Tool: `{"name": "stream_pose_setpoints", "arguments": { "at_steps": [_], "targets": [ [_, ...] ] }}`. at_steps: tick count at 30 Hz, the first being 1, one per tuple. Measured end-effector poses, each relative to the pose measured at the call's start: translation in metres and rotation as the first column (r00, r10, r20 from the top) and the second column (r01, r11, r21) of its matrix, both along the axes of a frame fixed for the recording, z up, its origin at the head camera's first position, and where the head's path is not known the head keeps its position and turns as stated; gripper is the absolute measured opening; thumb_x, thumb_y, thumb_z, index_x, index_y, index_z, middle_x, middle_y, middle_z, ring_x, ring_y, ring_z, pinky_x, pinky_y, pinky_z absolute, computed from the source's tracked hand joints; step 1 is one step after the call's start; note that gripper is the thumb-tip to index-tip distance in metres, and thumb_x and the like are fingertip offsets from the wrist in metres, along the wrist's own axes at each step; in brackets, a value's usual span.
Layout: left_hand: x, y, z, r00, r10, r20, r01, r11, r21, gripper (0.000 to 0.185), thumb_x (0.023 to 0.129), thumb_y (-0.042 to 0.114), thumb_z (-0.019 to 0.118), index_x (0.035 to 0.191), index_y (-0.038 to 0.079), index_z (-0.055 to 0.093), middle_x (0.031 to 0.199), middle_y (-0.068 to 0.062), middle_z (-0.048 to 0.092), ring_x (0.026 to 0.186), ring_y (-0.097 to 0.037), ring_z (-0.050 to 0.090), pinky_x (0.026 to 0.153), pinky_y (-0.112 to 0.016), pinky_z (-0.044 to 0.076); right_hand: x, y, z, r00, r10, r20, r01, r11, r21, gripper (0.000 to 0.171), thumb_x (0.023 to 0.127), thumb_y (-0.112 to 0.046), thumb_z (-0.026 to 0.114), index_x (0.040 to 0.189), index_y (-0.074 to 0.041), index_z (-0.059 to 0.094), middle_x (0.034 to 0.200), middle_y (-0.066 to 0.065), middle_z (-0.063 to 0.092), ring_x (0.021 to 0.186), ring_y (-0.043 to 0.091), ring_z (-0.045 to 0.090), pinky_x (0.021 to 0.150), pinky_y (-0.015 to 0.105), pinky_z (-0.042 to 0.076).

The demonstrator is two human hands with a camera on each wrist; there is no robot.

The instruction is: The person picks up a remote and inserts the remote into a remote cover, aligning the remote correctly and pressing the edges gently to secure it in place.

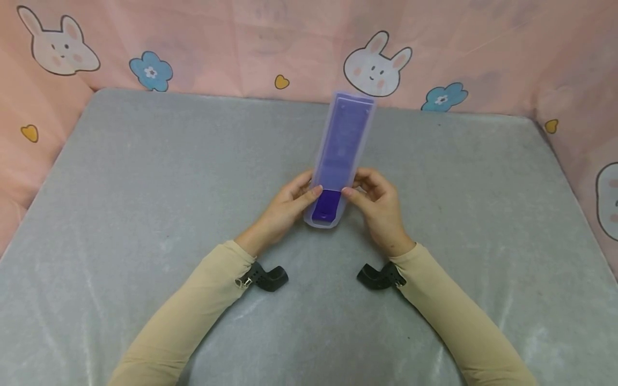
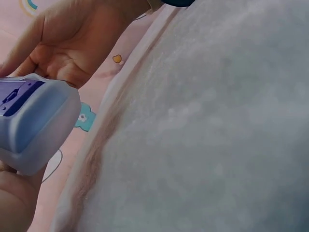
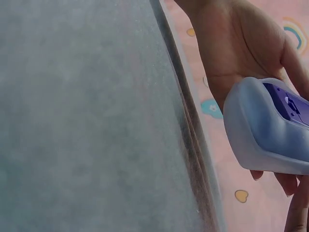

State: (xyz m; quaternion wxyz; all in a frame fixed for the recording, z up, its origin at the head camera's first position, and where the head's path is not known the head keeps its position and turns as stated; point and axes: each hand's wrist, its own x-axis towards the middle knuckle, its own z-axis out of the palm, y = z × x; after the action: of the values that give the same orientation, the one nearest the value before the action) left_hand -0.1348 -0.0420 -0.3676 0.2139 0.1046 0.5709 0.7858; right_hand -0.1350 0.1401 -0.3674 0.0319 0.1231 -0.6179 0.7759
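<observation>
A long, narrow case (image 1: 344, 142) of translucent purple plastic is held up over the table, its far end pointing away from me. A dark purple panel (image 1: 326, 206) covers its near end. My left hand (image 1: 282, 212) grips the case's left side, thumb on top beside the panel and fingers hidden behind or under it. On the opposite side my right hand (image 1: 381, 209) grips it likewise, its thumb tip at the panel's upper right corner. Both wrist views show the rounded, frosted near end of the case (image 2: 43, 128) close up, with fingers (image 3: 286, 182) under it.
A grey cloth-covered table (image 1: 145, 177) spreads around the hands. Pink curtain (image 1: 207, 48) with rabbits, flowers and hearts hangs along its back and sides. Black wrist mounts, left (image 1: 271, 279) and right (image 1: 374, 276), stick out inward from the beige sleeves.
</observation>
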Motion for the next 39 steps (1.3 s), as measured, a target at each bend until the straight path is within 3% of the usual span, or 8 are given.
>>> {"name": "stream_pose_setpoints", "arguments": {
  "at_steps": [6,17,22,29,33,39],
  "targets": [
    [-0.0006,0.0002,-0.0001,0.999,-0.022,-0.041,0.022,1.000,-0.011,0.044,0.099,0.003,0.041,0.142,-0.002,0.033,0.132,-0.027,0.049,0.114,-0.032,0.055,0.095,-0.041,0.047,-0.0003,-0.0005,-0.0003,0.999,-0.024,-0.040,0.024,1.000,-0.015,0.019,0.083,-0.002,0.071,0.097,-0.015,0.065,0.087,-0.001,0.063,0.083,0.012,0.056,0.074,0.022,0.047],
    [0.0021,0.0008,0.0018,0.987,0.032,-0.157,-0.039,0.998,-0.045,0.041,0.101,0.010,0.036,0.138,-0.007,0.038,0.133,-0.025,0.048,0.118,-0.030,0.051,0.100,-0.037,0.043,0.0005,-0.0009,0.0020,0.991,-0.036,-0.129,0.031,0.999,-0.038,0.022,0.077,-0.019,0.078,0.096,-0.014,0.067,0.088,-0.001,0.065,0.085,0.012,0.058,0.076,0.023,0.051],
    [0.0036,0.0003,0.0030,0.977,0.055,-0.204,-0.071,0.995,-0.071,0.041,0.102,0.010,0.035,0.139,-0.007,0.038,0.134,-0.025,0.049,0.120,-0.030,0.050,0.101,-0.036,0.042,0.0023,0.0004,0.0030,0.988,-0.019,-0.154,0.022,1.000,0.014,0.017,0.081,-0.009,0.074,0.096,-0.015,0.069,0.092,0.000,0.066,0.088,0.014,0.059,0.079,0.026,0.052],
    [0.0032,-0.0008,0.0021,0.962,0.069,-0.264,-0.098,0.990,-0.098,0.038,0.102,0.009,0.036,0.137,-0.006,0.041,0.129,-0.024,0.053,0.112,-0.026,0.055,0.096,-0.036,0.046,0.0021,-0.0007,0.0031,0.990,-0.028,-0.135,0.033,0.999,0.035,0.029,0.081,0.011,0.065,0.094,-0.015,0.070,0.090,0.000,0.065,0.087,0.015,0.058,0.079,0.026,0.051],
    [0.0035,0.0004,0.0017,0.954,0.140,-0.265,-0.179,0.975,-0.130,0.032,0.101,0.007,0.042,0.127,-0.008,0.051,0.118,-0.024,0.060,0.103,-0.023,0.059,0.091,-0.035,0.050,0.0025,-0.0021,0.0033,0.995,-0.053,-0.084,0.058,0.997,0.059,0.030,0.081,0.015,0.063,0.091,-0.012,0.069,0.088,0.003,0.065,0.085,0.014,0.058,0.079,0.026,0.051],
    [0.0020,0.0035,-0.0001,0.933,0.295,-0.206,-0.334,0.924,-0.188,0.029,0.094,0.005,0.056,0.118,-0.010,0.060,0.113,-0.023,0.064,0.093,-0.013,0.063,0.084,-0.036,0.053,0.0034,-0.0033,0.0027,0.998,-0.061,-0.004,0.061,0.997,0.055,0.023,0.084,0.010,0.062,0.091,-0.011,0.068,0.085,0.001,0.065,0.076,0.012,0.059,0.069,0.022,0.051]
  ]
}}
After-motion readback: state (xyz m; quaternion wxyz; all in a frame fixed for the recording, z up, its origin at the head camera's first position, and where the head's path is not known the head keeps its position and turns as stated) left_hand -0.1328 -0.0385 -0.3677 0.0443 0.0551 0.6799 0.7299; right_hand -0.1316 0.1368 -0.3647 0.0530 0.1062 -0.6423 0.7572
